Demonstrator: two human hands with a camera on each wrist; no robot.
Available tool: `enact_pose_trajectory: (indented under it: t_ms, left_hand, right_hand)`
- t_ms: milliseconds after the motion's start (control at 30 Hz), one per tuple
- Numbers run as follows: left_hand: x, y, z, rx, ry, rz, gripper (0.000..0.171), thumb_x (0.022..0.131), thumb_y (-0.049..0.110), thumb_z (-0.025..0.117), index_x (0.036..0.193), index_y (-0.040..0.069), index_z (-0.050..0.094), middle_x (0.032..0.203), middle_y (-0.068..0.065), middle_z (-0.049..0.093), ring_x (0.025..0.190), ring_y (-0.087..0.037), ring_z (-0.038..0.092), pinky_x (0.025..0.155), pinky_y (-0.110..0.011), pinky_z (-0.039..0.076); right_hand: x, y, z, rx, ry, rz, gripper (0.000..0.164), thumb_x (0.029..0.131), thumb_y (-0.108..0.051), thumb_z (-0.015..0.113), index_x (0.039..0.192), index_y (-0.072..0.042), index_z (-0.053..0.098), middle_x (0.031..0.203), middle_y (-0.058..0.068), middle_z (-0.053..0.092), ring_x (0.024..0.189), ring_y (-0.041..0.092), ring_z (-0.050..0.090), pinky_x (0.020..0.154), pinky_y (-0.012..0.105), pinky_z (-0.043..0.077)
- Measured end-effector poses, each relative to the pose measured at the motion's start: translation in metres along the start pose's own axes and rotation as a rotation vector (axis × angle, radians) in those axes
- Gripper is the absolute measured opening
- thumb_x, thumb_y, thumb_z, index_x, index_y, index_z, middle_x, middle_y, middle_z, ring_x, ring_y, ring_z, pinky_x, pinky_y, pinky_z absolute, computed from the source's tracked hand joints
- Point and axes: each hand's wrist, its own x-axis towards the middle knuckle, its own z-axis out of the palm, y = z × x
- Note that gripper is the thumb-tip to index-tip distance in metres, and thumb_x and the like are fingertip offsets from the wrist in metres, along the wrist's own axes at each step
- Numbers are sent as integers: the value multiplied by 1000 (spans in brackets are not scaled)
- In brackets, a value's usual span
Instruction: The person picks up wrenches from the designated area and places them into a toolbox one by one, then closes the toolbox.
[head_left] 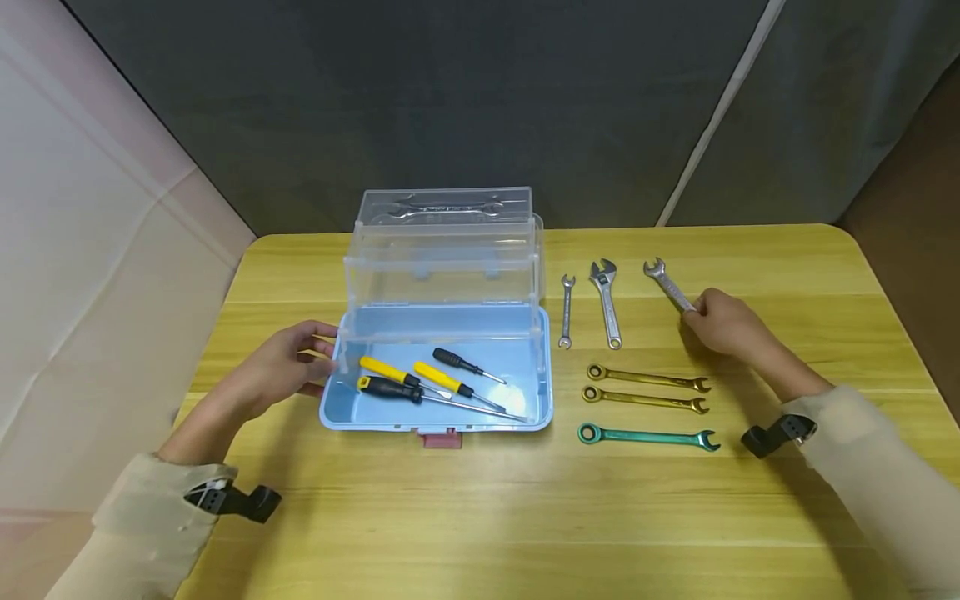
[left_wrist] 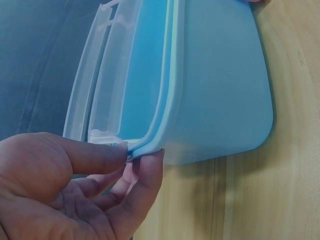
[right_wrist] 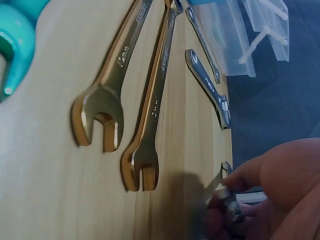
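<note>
My left hand (head_left: pixel 288 367) pinches the left rim of a light blue toolbox (head_left: pixel 437 321), thumb on top and fingers below the edge in the left wrist view. The clear lid stands open at the back. Inside lie several screwdrivers, among them a yellow-handled screwdriver (head_left: pixel 442 379) and a small black screwdriver (head_left: pixel 457 361). My right hand (head_left: pixel 726 323) grips the near end of a silver wrench (head_left: pixel 667 283), its open jaw pointing away to the back left. In the right wrist view, fingers and thumb close round that end, which is partly hidden.
A small silver wrench (head_left: pixel 566 312) and an adjustable wrench (head_left: pixel 606 304) lie right of the toolbox. Nearer are two gold wrenches, one the upper gold wrench (head_left: pixel 645 377), and a green wrench (head_left: pixel 648 436). Another wrench (head_left: pixel 446 210) sits in the lid. A dark curtain (head_left: pixel 450 100) hangs behind.
</note>
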Motion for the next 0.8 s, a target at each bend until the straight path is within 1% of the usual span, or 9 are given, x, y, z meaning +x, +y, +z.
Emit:
enact_pose_trajectory:
  t_ms: [100, 200, 333, 433, 533, 600, 700, 767, 800]
  left_hand:
    - [0, 0, 0, 1, -2, -3, 50, 101, -4, 52, 148, -10, 33, 123, -24, 48, 99, -26, 62, 80, -39, 61]
    - [0, -1, 0, -1, -3, -4, 50, 101, -4, 52, 148, -10, 33, 123, -24, 48, 100, -26, 61, 80, -39, 61]
    - [0, -1, 0, -7, 0, 2, 51, 101, -4, 52, 148, -10, 33, 123, -24, 49, 99, -25, 62, 79, -38, 61]
    - [-1, -1, -1, -7, -2, 8, 51, 101, -4, 52, 148, -10, 33, 123, -24, 49, 99, -25, 62, 79, -38, 61]
    - [-2, -1, 0, -4, -5, 5, 50, 101, -2, 52, 148, -9, 34, 123, -24, 48, 99, -26, 62, 80, -38, 61]
    - [-3, 0, 0, -2, -7, 2, 50, 101, -2, 52, 148, -8, 35, 124, -24, 48, 100, -28, 62, 82, -39, 61]
    - [-3, 1, 0, 0, -8, -4, 50, 101, -2, 52, 148, -8, 35, 124, -24, 48, 99, -29, 63, 82, -40, 61]
    - [-2, 0, 0, 0, -7, -1, 50, 101, -2, 52, 148, -8, 34, 123, -24, 49, 98, -28, 62, 82, -40, 61]
    - [-2, 0, -1, -2, -6, 1, 50, 102, -2, 52, 148, -9, 34, 123, -24, 49, 97, -27, 62, 81, -39, 61]
  right_hand:
    - [-4, 4, 1, 53, 91, -11, 38, 104, -26, 53, 113, 11, 49, 85, 15, 54, 69, 24, 48, 57, 34, 39]
    - [-8, 8, 3, 108, 203, -38, 41, 102, -26, 60, 119, 10, 52, 87, 15, 55, 69, 24, 48, 56, 33, 39]
    - [-10, 14, 6, 217, 324, -74, 40, 103, -23, 59, 129, 7, 58, 93, 14, 54, 67, 18, 46, 53, 29, 39]
    - [-8, 18, 9, 307, 372, -80, 41, 106, -24, 56, 136, 4, 58, 103, 16, 57, 69, 12, 47, 52, 24, 41]
    - [-5, 22, 13, 372, 409, -68, 41, 107, -23, 53, 137, 4, 59, 113, 16, 59, 80, 6, 50, 60, 16, 43]
    - [-2, 24, 16, 410, 428, -54, 40, 108, -23, 52, 136, 5, 60, 118, 12, 59, 88, 4, 49, 65, 12, 43]
    - [2, 26, 19, 476, 443, -30, 39, 108, -21, 52, 135, 6, 60, 116, 2, 58, 94, 4, 48, 70, 10, 41]
    - [5, 27, 21, 528, 447, -33, 39, 107, -20, 52, 135, 6, 59, 113, -4, 57, 93, 5, 47, 69, 10, 42]
    - [6, 27, 21, 558, 448, -39, 38, 107, -19, 52, 135, 5, 59, 109, -7, 57, 90, 5, 47, 67, 10, 42]
